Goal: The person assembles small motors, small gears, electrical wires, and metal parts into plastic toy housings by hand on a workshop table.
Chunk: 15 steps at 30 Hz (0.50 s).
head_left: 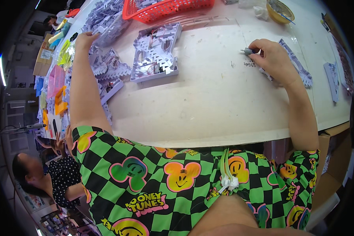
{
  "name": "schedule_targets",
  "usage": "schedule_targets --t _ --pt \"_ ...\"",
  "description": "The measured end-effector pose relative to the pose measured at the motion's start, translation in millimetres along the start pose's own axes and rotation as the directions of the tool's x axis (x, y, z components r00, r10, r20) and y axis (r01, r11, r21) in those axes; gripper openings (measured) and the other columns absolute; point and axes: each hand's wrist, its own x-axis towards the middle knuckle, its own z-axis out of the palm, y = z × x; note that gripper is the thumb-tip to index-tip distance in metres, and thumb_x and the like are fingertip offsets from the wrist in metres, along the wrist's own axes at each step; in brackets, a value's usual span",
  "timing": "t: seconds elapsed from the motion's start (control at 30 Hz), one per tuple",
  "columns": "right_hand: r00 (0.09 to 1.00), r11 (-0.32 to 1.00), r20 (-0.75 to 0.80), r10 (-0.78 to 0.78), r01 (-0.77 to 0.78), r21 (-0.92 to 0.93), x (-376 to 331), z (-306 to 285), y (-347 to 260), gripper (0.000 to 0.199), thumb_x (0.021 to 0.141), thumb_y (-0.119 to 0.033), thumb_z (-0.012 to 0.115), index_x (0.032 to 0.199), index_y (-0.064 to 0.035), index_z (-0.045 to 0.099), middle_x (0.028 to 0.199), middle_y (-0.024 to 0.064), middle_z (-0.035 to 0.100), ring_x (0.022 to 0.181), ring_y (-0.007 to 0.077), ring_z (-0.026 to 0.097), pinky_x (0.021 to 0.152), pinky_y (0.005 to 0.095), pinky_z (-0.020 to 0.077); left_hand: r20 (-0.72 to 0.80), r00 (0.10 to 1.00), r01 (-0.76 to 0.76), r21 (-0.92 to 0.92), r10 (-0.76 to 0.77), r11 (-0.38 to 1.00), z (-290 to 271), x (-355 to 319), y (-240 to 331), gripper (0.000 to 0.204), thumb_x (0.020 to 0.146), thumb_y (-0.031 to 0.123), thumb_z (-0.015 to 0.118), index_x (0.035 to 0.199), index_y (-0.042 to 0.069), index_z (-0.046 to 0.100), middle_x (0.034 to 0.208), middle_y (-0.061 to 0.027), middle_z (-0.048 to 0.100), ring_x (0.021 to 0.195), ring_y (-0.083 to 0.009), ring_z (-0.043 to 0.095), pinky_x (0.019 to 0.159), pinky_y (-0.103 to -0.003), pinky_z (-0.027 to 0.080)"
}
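On the left, my left hand (86,40) reaches out to a pile of pale lilac plastic parts (102,17). Its bent fingers close at the edge of a plastic housing (113,32); the grip is partly hidden. My right hand (275,59) pinches a small grey cylindrical tool (247,51) whose thin tip points left. Just below that tool lie several tiny dark screws (249,64). A long plastic part (297,65) rests behind and under my right wrist. Between my hands, one open plastic housing (155,51) with gear-like teeth and red wires lies on the table.
A red perforated basket (169,13) stands at the far edge, and a yellow bowl (280,11) at far right. More toothed housings (108,65) crowd the left beside my forearm. Another part (331,80) lies right. A person (51,177) sits at lower left; a cardboard box (334,157) stands lower right.
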Motion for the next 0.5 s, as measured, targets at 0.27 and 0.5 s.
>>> schedule_targets --t 0.27,0.5 --pt "0.999 0.999 -0.005 -0.045 0.045 -0.014 1 -1 -1 0.019 0.082 -0.016 0.063 0.095 -0.0033 0.066 0.090 0.0123 0.067 0.083 0.0300 0.063 0.073 0.0380 0.0483 -0.318 0.948 0.004 0.006 -0.002 1.000 -14 -19 10 0.051 0.074 0.047 0.074 0.109 0.009 0.071 0.096 -0.0098 0.072 0.090 -0.0237 0.068 0.081 -0.032 0.050" --pt "0.998 0.993 -0.043 -0.044 0.048 0.105 -4 4 -6 0.017 0.080 -0.016 0.068 0.091 -0.0034 0.065 0.078 0.0079 0.063 0.067 0.0212 0.057 0.061 0.0322 0.0445 -0.413 0.849 -0.528 -0.695 0.331 0.488 -27 -161 177 0.022 0.077 0.004 0.075 0.098 0.006 0.073 0.074 0.0026 0.066 0.068 -0.0018 0.059 0.060 -0.016 0.046"
